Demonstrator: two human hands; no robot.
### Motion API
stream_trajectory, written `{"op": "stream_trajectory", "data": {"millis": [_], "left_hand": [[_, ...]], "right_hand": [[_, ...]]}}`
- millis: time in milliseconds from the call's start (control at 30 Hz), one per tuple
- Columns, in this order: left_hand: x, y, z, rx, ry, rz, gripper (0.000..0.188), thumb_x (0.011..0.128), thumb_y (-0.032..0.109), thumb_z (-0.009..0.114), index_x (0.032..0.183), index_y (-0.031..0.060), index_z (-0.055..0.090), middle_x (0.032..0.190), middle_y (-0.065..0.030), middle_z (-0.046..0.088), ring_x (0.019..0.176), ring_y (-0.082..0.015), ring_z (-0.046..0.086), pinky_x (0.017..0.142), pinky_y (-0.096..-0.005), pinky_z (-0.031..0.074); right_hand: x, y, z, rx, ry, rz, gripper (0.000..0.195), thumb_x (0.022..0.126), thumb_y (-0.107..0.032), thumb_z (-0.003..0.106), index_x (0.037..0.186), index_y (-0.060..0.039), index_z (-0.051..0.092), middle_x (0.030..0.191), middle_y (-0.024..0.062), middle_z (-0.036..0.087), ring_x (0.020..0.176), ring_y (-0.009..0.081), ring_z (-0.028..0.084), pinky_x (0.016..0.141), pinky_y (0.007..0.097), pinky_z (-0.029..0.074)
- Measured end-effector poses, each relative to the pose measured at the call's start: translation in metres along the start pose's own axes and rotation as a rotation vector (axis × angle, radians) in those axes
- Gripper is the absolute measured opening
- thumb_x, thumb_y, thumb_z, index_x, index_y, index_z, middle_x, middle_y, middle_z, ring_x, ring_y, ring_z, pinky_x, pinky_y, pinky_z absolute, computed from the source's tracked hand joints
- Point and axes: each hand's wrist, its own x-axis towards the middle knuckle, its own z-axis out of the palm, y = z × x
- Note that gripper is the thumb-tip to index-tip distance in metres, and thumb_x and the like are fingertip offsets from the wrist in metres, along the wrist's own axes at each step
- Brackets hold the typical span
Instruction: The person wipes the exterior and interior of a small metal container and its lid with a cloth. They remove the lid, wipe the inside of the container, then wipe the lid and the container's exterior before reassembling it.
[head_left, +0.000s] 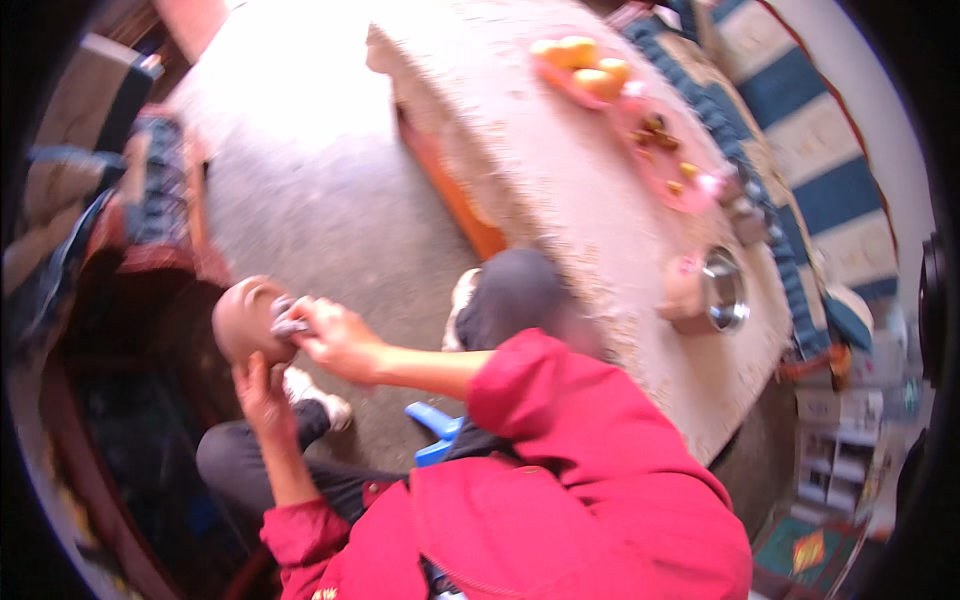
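My left hand (264, 397) supports a smooth brown rounded object (244, 322) from below, with its fingers against the near side. A curved feature shows on the object's top; blur hides whether it is a rim, a handle or something else. In my right hand (337, 337) is a crumpled greyish cloth (289, 319), pressed against the object's right side. Both hands are at the left, out over the floor and beyond my knee in dark trousers (247, 461).
On the right stands a table with a pale lace-edged tablecloth (570, 187). It bears orange fruit (596, 79), a pink tray (682, 191) with small fruit and a shiny metal container (726, 289). A blue plastic stool (435, 431) is below me; padded seats (161, 187) stand at left.
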Motion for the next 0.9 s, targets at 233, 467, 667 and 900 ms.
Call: {"op": "stream_trajectory", "data": {"millis": [233,467,667,900], "left_hand": [[-0.003,-0.005,0.038,1.236,-0.502,0.77,0.022,0.091,0.01,0.066,0.11,-0.0004,0.061,0.092,-0.0092,0.066,0.08,-0.0282,0.063,0.1,-0.0434,0.045],[-0.043,0.016,0.107,1.374,-0.662,0.979,0.022,0.087,0.008,0.065,0.109,0.0045,0.066,0.117,-0.0117,0.068,0.121,-0.0295,0.057,0.114,-0.0577,0.024],[-0.075,0.046,0.166,1.177,-0.619,1.231,0.052,0.08,0.025,0.078,0.126,0.0096,0.058,0.151,-0.016,0.039,0.146,-0.0377,0.025,0.118,-0.0578,0.013],[-0.095,0.023,0.19,-0.231,-0.609,-0.458,0.058,0.093,0.025,0.059,0.143,-0.0004,0.042,0.144,-0.0139,0.047,0.132,-0.0295,0.048,0.112,-0.0418,0.036]], "right_hand": [[-0.009,-0.006,-0.033,0.786,-0.063,0.545,0.094,0.081,-0.07,0.067,0.137,-0.0014,0.035,0.135,0.0147,0.048,0.128,0.0236,0.045,0.106,0.0392,0.038],[-0.049,-0.035,-0.083,0.794,-0.033,0.287,0.115,0.076,-0.065,0.075,0.153,-0.0074,0.014,0.147,0.0168,0.036,0.137,0.0266,0.035,0.111,0.0393,0.033],[-0.076,-0.09,-0.144,1.152,-0.063,0.144,0.067,0.091,-0.04,0.065,0.141,-0.0035,0.039,0.13,0.0109,0.054,0.117,0.0197,0.053,0.101,0.0348,0.045],[-0.151,-0.117,-0.197,1.036,-0.102,0.108,0.063,0.095,-0.039,0.061,0.141,-0.0036,0.038,0.127,0.0134,0.056,0.109,0.022,0.058,0.096,0.0367,0.048]]}}
